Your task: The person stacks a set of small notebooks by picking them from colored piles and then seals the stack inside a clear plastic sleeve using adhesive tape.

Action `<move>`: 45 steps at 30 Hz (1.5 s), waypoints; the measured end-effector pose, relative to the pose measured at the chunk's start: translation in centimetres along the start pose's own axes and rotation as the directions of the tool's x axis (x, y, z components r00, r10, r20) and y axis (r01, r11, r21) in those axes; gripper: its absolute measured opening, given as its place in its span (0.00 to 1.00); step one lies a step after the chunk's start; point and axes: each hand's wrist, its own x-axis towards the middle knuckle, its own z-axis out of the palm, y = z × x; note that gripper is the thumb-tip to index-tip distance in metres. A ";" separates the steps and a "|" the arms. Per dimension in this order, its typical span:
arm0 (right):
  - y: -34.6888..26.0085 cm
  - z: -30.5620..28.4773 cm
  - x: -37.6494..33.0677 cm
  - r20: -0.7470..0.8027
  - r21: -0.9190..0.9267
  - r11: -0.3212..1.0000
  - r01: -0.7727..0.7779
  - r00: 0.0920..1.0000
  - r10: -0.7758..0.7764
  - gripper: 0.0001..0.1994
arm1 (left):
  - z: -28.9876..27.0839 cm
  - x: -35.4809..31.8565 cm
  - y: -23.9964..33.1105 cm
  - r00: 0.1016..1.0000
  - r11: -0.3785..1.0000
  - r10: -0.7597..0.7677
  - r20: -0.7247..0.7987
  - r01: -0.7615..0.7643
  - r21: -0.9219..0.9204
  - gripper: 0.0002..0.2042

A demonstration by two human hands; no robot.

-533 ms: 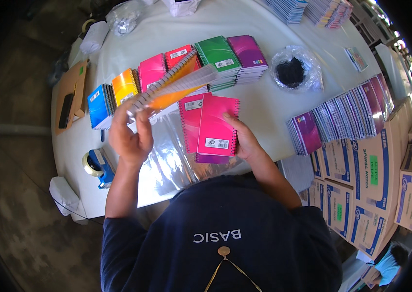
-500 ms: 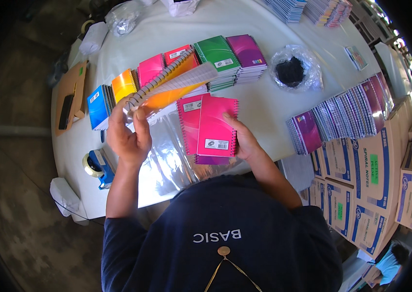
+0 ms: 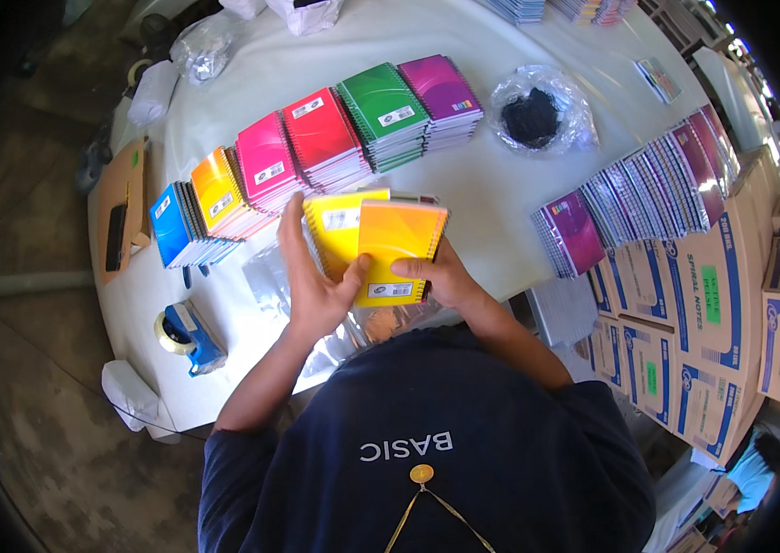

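Two yellow-orange spiral notebooks, one lying partly over the other, are between my hands above the table's near edge. The left notebook (image 3: 339,219) has my left hand (image 3: 314,293) closed at its lower left, thumb pressed on the covers and fingers along the outer edge. My right hand (image 3: 450,278) grips the right notebook (image 3: 404,241) by its right side, thumb on top; other notebooks show at the edges beneath. Just beyond stands a row of notebook stacks: blue (image 3: 171,224), yellow (image 3: 217,189), pink (image 3: 266,155), red (image 3: 321,129), green (image 3: 383,101) and purple (image 3: 440,88).
Clear plastic film (image 3: 330,346) lies under my hands. A blue tape dispenser (image 3: 201,343) sits left, near a cardboard sheet (image 3: 136,217). Right are a plastic bag with black contents (image 3: 533,120), a row of purple notebooks (image 3: 639,198) and stacked cartons (image 3: 685,313).
My left hand has brought the yellow notebook down and right onto the pink ones in my right hand. Yellow covers now hide the pink ones, and the red stack is uncovered.
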 end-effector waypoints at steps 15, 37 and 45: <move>2.1 -7.1 -0.5 -0.068 -0.315 0.879 0.359 0.915 -0.398 0.39 | 7.8 -1.1 -10.5 0.907 0.799 -0.265 0.327 0.397 -0.453 0.40; 6.1 -10.8 -0.8 -0.059 -0.725 0.669 0.165 0.952 -0.299 0.32 | 9.4 -3.9 -13.9 0.943 0.953 -0.200 0.267 0.250 -0.169 0.28; -4.3 -6.7 -1.0 -0.182 0.052 0.989 0.140 0.975 -0.129 0.25 | 6.5 8.3 -4.2 0.984 0.909 0.162 0.077 -0.179 0.376 0.27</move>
